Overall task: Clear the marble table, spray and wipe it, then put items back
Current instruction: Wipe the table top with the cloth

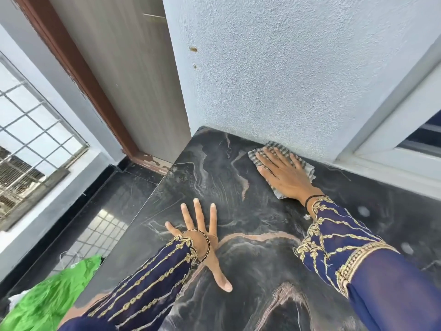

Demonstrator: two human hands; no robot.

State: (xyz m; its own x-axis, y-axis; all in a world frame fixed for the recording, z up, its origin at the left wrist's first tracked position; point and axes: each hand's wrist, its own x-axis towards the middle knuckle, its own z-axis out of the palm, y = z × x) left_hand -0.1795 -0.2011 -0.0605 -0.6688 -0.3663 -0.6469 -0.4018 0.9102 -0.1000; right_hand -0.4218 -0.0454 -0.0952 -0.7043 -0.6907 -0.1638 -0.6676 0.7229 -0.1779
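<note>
1. two hands are on the tabletop (250,271): the right hand (284,173) lies flat, fingers spread, pressing a checked cloth (274,149) against the dark marble at the far edge, where the slab meets the textured wall (274,80). the cloth is pinned under the palm, not gripped.
2. the left hand (202,235) rests open and empty, fingers splayed, nearer the body and close to the left edge, seemingly as a brace.
3. no items show on the visible marble, so clearing looks done and wiping appears to be the step in hand.
4. to wipe well, keep the palm flat so the whole cloth stays in contact, and run it tight along the wall seam where grime likely collects.
5. work in overlapping passes from the far edge toward the body, so no strip is skipped.
6. a few pale spots sit on the marble to the right of the right sleeve (346,240); whether they are droplets or marks is unclear, but they deserve a pass.
7. shift the bracing hand before wiping beneath it.
</note>
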